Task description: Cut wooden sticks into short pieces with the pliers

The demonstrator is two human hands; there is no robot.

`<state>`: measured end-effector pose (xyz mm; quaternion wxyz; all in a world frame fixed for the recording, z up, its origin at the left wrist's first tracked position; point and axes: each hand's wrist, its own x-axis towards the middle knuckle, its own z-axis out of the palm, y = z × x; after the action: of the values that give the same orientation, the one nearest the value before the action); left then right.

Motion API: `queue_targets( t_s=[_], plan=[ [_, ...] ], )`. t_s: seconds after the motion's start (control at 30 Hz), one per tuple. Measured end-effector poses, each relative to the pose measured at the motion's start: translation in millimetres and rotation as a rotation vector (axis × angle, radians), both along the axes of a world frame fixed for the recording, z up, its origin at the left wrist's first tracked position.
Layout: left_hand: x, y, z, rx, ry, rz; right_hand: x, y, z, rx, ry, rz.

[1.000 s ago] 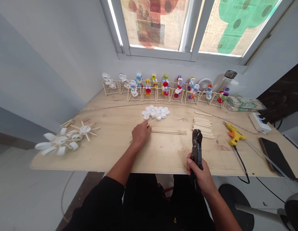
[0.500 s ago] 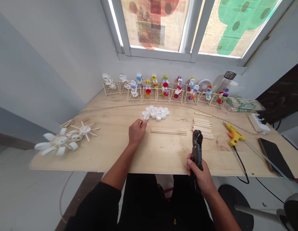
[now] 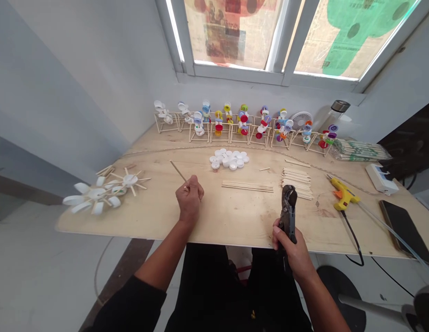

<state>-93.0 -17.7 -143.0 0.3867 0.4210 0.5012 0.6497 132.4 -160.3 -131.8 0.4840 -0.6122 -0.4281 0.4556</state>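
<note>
Left hand (image 3: 189, 198) off bottle caps (image 3: 229, 160) | wooden stick (image 3: 178, 171) pinched | right hand (image 3: 294, 253): pliers (image 3: 288, 207)

A small craft workshop: plywood workbench (image 3: 235, 226) with hot glue gun (image 3: 343, 196), craft sticks (image 3: 296, 183), bottle-cap models (image 3: 244, 124)

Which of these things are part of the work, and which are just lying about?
In use: left hand holding a thin wooden stick; right hand gripping metal cutters.

Lying about: white bottle caps, stacked wooden sticks, yellow glue gun, phone, small white fan.
</note>
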Motion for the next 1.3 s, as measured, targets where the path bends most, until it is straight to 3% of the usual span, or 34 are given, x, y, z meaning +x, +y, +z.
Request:
queue_targets(
  t_s=[0.13,0.23,0.37,0.53,0.7,1.0,1.3],
  plan=[
    [0,-1,-8.1,-0.063,0.003,-0.093,-1,0,0.5,-0.005,-0.015,0.012],
    [2,-1,-4.5,-0.089,-0.092,-0.108,-2,-1,0.7,-0.005,-0.021,0.007],
    [8,-10,15.2,-0.124,-0.317,-0.209,-4,0,4.6,-0.007,0.029,-0.019],
    [28,-39,45.5,-0.193,-0.451,-0.368,-19,3,19.7,0.024,0.111,-0.027],
    [56,-64,57.3,-0.320,-0.619,-0.474,-41,9,30.6,0.072,0.104,0.065],
    [77,-78,59.4,-0.448,-0.839,-0.545,-61,6,28.9,0.099,0.145,0.081],
    [84,-80,63.9,-0.471,-0.798,-0.488,-70,1,27.6,0.062,0.199,-0.021]
  ],
)
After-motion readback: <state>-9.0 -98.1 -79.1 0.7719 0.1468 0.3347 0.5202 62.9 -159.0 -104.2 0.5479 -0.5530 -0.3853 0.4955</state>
